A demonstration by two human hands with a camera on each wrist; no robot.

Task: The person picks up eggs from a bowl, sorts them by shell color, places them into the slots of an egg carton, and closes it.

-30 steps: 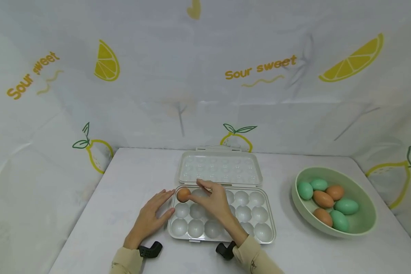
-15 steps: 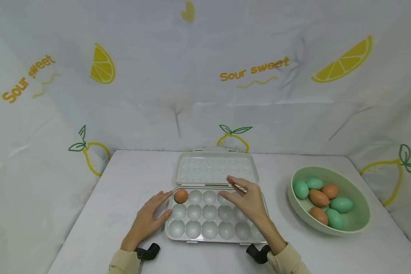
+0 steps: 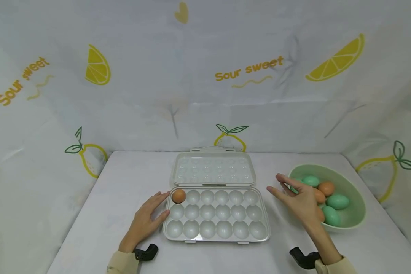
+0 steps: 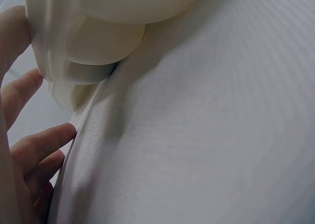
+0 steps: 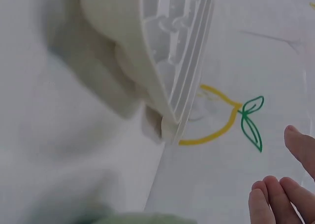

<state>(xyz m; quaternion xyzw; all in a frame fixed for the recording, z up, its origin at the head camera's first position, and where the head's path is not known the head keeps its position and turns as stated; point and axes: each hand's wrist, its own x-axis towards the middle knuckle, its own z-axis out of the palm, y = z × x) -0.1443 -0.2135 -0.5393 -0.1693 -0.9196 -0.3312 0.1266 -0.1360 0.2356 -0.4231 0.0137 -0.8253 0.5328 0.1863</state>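
An egg tray (image 3: 215, 239) of pale plastic lies in the middle of the table, its cups in rows. One brown egg (image 3: 179, 196) sits in the far left cup. My left hand (image 3: 147, 219) touches the tray's left edge with thumb and fingertips, fingers fairly straight; the left wrist view shows the fingers (image 4: 47, 143) beside the tray's underside. Over the left rim of the green bowl (image 3: 361, 217) hovers my right hand (image 3: 299, 199), holding nothing, thumb and fingers apart. Several brown and green eggs (image 3: 338, 201) rest in the bowl, some hidden behind that hand.
The tray's lid (image 3: 214, 168) lies folded back behind it. A white table (image 3: 130, 171) bears everything, and a white curtain (image 3: 157, 76) printed with lemons hangs behind. Black cameras (image 3: 146, 252) are strapped to both wrists.
The right hand has let go of the brown egg in the far left cup and moved right across the tray to the bowl. The left hand stays at the tray's edge.
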